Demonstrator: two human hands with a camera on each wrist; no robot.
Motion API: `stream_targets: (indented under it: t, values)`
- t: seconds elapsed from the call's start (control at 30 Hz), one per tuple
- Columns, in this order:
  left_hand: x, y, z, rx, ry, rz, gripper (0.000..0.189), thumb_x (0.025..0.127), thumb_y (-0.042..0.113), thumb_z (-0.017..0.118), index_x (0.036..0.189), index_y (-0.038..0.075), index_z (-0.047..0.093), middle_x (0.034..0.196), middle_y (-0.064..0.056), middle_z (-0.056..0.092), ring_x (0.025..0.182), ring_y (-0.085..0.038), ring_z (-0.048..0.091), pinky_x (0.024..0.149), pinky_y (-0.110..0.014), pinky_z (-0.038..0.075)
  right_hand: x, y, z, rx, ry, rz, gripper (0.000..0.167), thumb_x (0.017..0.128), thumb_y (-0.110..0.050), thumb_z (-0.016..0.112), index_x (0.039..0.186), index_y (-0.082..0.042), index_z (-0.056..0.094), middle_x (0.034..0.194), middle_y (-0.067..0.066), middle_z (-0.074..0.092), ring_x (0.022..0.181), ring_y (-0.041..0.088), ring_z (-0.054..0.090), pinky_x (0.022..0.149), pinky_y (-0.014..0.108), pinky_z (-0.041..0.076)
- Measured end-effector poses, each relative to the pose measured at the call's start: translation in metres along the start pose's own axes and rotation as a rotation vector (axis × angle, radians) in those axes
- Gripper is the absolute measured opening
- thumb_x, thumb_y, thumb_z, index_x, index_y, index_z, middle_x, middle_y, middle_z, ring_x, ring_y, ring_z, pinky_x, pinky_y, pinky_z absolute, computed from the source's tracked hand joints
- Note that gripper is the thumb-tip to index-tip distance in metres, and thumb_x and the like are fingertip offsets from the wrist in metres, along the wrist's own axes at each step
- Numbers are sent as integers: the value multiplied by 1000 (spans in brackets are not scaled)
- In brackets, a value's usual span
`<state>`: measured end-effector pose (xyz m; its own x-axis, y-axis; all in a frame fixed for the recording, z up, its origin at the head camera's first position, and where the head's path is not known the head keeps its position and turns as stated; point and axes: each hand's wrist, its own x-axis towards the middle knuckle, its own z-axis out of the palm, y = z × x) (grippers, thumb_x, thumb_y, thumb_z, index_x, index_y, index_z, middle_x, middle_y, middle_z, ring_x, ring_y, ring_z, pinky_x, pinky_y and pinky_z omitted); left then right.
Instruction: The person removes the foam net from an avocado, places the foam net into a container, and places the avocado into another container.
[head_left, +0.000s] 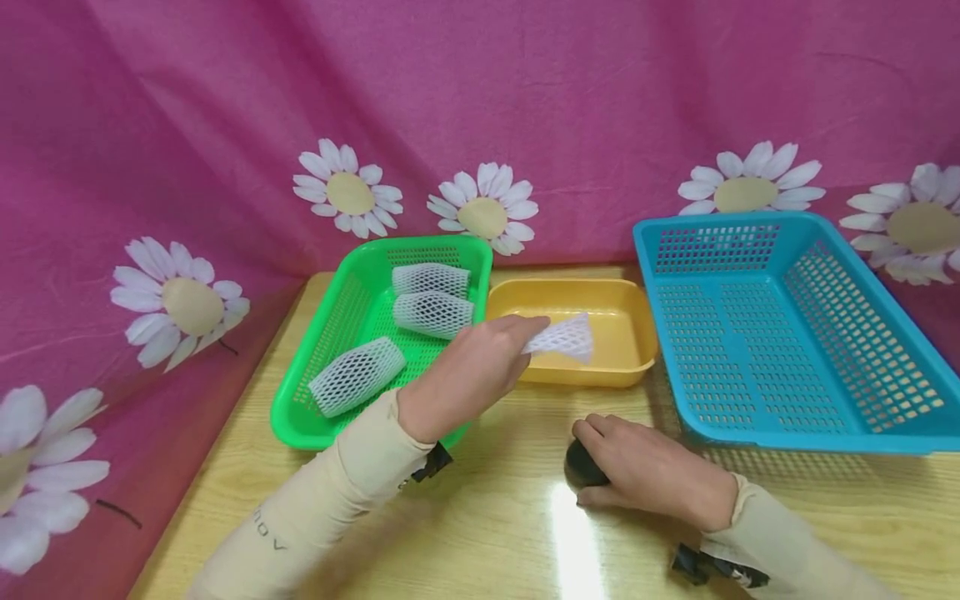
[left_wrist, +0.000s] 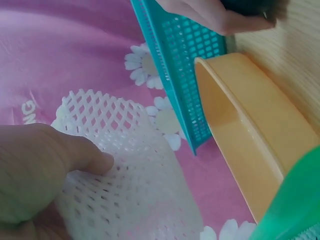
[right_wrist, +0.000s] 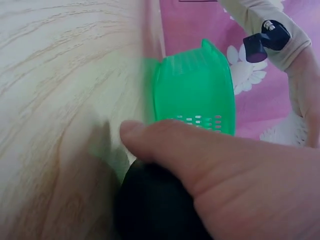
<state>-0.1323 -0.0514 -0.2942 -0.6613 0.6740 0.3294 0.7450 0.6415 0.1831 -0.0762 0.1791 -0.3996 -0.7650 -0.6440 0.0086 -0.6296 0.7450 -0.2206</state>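
Observation:
My left hand [head_left: 480,358] pinches a white foam net sleeve [head_left: 564,337] above the near side of the yellow basin. In the left wrist view the thumb presses on the mesh of this foam net sleeve [left_wrist: 125,165], which stands out wide and tube-like. On the table in front of the basin, my right hand [head_left: 645,467] grips a dark rounded object [head_left: 583,465], its fingers over the top and the thumb on the near side. The right wrist view shows the dark object [right_wrist: 155,205] under the thumb, smooth and nearly black; most of it is hidden by the hand.
At the left stands a green basket [head_left: 300,375] with three plump foam net sleeves [head_left: 358,377] in it. The yellow basin [head_left: 570,377] sits between it and a large blue basket [head_left: 720,333] at the right. A pink flowered cloth [head_left: 570,100] hangs behind the wooden table [head_left: 465,533].

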Motion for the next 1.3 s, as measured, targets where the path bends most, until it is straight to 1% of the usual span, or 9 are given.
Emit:
stream_targets:
  t: [0.2,0.37,0.5,0.63,0.8,1.0,1.07,1.23,1.3]
  values:
    - [10,-10,2,7,5,9,27,97,6,69,124,3,67,106,-10,77,91,-22,74,78,-32,64,0,1,1,-3,16,-2,54,81,-46,85,110,-9,58,91,-4,60,73,6,53,60,26,47]
    - [20,-16,3,0,-15,-20,22,97,7,69,119,6,68,99,-7,75,83,-21,68,70,-30,62,0,1,2,22,10,5,52,81,-43,85,110,-10,58,92,-4,60,73,6,52,61,25,46]
    - [28,-20,4,-28,-44,-46,25,98,8,68,123,6,69,103,-8,75,85,-22,68,75,-32,63,0,1,4,39,8,12,50,79,-42,85,107,-11,58,89,-6,58,72,5,50,60,24,44]
    - [35,-26,6,-32,-39,-40,26,98,7,68,125,5,68,108,-9,77,90,-23,72,82,-36,64,2,1,3,34,16,8,48,78,-42,85,104,-13,57,89,-7,57,73,5,49,61,24,44]
    - [45,-31,10,-35,-42,-36,27,99,3,64,126,5,69,109,-8,77,92,-22,72,81,-35,63,1,3,2,30,14,17,50,77,-42,86,106,-12,57,90,-6,58,73,5,50,61,24,44]
    - [53,-37,12,-18,-32,-41,20,99,1,60,117,5,69,96,-7,74,84,-22,69,73,-36,61,2,4,2,25,12,23,51,77,-43,86,107,-12,58,90,-6,59,74,6,51,62,25,45]
    - [56,-39,12,-8,-35,-47,22,99,1,60,118,5,69,95,-7,74,83,-22,69,72,-37,60,2,4,3,22,17,23,51,77,-43,86,106,-12,58,90,-6,59,75,6,51,62,25,45]
    - [66,-43,13,11,-36,-80,24,98,0,60,119,6,71,99,-7,75,88,-24,70,79,-40,61,2,4,4,16,32,16,50,76,-43,86,104,-13,58,89,-6,58,75,6,51,63,25,46]
    - [70,-45,13,17,-34,-86,20,98,0,61,115,5,71,98,-8,75,88,-24,70,79,-40,60,2,4,4,16,34,18,49,76,-43,85,104,-13,58,90,-6,59,75,6,51,63,26,46]
